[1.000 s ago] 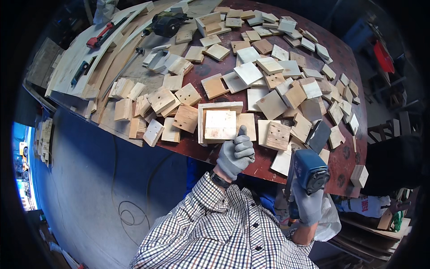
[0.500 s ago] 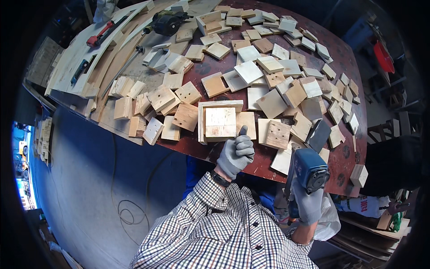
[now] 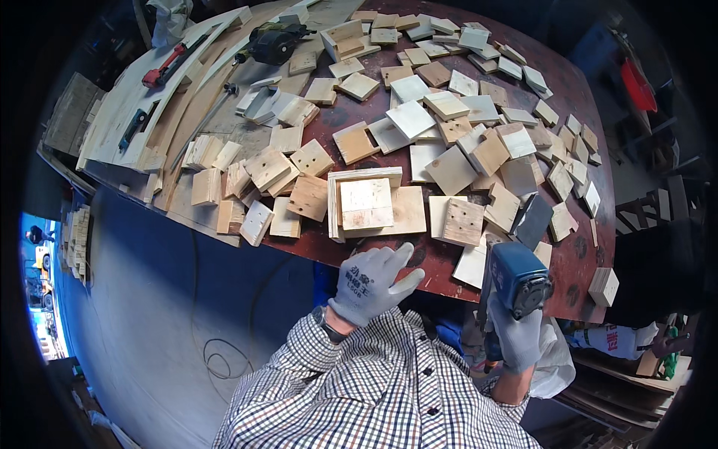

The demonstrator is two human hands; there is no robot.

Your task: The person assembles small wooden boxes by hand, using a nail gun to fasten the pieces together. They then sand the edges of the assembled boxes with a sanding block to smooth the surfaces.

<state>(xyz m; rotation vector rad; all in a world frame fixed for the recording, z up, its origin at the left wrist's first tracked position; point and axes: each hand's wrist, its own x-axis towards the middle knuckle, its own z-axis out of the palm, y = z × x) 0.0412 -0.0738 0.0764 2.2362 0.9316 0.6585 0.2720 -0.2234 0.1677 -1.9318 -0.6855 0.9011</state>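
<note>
Uncurling wide, your empty gray-gloved left grip (image 3: pixel 372 284) is becoming free, six o'clock from the pale square wooden block (image 3: pixel 366 202); your right grip (image 3: pixel 517 333) is clasping a blue power tool (image 3: pixel 517 271).

Dim o'all; opening (image 3: pixel 45 325) at L v. bright; rim blk.

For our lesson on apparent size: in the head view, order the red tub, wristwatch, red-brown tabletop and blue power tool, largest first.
1. Red-brown tabletop
2. Blue power tool, in the right hand
3. Red tub
4. Wristwatch
Apparent size only: the tub stands farther off.
</note>
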